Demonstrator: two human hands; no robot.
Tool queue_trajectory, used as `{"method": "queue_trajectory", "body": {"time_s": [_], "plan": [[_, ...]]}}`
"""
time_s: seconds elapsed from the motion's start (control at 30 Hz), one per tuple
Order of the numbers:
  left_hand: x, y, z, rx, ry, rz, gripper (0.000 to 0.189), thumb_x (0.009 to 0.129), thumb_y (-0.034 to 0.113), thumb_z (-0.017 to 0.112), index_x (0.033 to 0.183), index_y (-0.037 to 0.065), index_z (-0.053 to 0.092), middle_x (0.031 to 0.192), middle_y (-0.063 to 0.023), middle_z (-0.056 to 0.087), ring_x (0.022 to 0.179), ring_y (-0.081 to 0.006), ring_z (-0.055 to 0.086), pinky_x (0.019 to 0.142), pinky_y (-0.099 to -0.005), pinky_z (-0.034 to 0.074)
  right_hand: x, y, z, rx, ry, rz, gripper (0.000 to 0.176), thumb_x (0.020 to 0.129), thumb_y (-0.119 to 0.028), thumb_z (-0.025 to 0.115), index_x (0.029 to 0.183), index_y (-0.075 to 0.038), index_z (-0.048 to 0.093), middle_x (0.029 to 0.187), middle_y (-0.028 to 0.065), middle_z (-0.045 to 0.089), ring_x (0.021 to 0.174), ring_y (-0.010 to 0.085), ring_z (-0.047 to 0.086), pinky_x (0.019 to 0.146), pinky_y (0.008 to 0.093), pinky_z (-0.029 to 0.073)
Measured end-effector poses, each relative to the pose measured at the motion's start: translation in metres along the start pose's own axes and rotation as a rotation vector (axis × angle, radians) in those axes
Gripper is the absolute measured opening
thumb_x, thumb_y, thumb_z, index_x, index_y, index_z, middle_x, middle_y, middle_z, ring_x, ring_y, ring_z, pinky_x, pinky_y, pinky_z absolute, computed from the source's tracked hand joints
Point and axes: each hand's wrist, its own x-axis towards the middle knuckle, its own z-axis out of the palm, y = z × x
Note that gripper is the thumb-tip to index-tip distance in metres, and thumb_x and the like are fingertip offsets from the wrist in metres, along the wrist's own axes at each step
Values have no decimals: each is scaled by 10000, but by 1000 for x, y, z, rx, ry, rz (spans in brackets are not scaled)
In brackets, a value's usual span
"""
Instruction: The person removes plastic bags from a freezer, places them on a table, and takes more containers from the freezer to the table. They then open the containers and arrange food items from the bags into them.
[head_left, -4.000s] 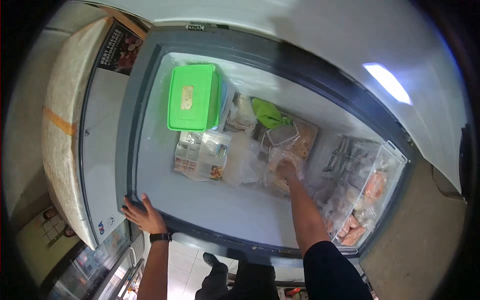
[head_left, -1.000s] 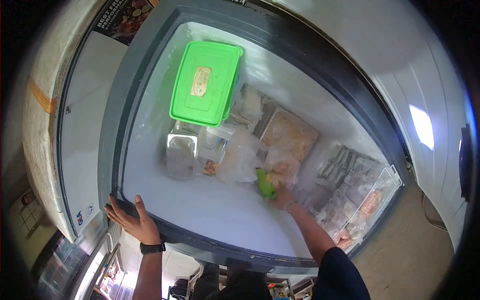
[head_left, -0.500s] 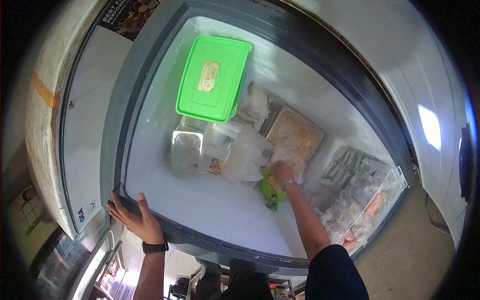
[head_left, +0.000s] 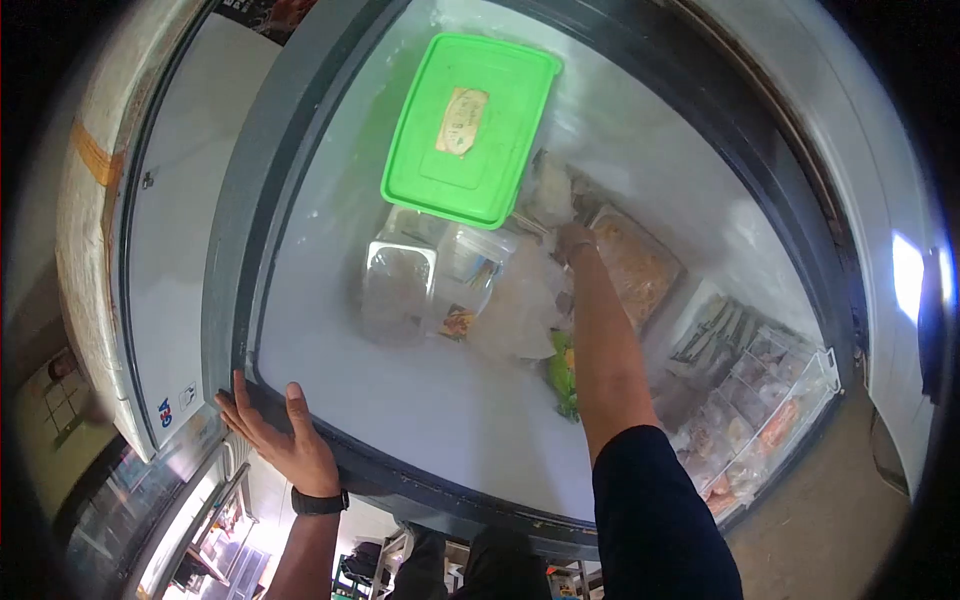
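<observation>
My left hand [head_left: 285,440] rests on the grey rim of a chest freezer [head_left: 400,480], its fingers spread and a black band on the wrist. Deep inside, my right hand [head_left: 576,240] reaches in among frosted plastic bags, and its fingers are hidden. Right beside it lies a tray of pale, shredded-looking food [head_left: 632,265] under plastic. A frosty white bag [head_left: 550,190] sits just beyond the hand, and a larger clear bag [head_left: 515,310] is to its left. Nearer me, a green and yellow packet [head_left: 562,375] is partly covered by my forearm.
A box with a bright green lid [head_left: 470,130] and a paper label stands at the far left inside. Below it is a metal container [head_left: 398,290] wrapped in plastic. A white wire basket [head_left: 765,420] holds bagged food at the right end.
My right hand has moved farther in, from the plastic by the green packet toward the bags near the tray's far corner. My left hand stays on the rim. The view has shifted slightly.
</observation>
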Motion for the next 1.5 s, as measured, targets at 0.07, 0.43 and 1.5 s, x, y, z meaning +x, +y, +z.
{"method": "queue_trajectory", "body": {"time_s": [0.07,0.43,1.5], "plan": [[-1,0,0,-27,-7,-24,646,931,489,575,1459,151,422,1591,-228,148,1486,-394,91,1163,-588,142,1,4,11,14,-9,22,248,751,-182,726,992,-126,743,1086,156,695,1044,295,668,848,430,553],[-1,-4,3,-88,-14,-18,632,930,482,568,1465,183,416,1599,-212,135,1493,-388,40,1169,-602,106,-36,0,-24,149,34,-185,359,794,-255,663,1100,-66,674,1058,172,699,994,328,676,857,396,539],[0,-2,2,-6,7,20,621,914,405,636,1449,156,442,1591,-215,181,1479,-400,117,1170,-578,119,-111,-114,-31,1078,1140,398,275,913,-80,583,1180,-17,558,1038,111,660,963,233,628,891,369,490]]}}
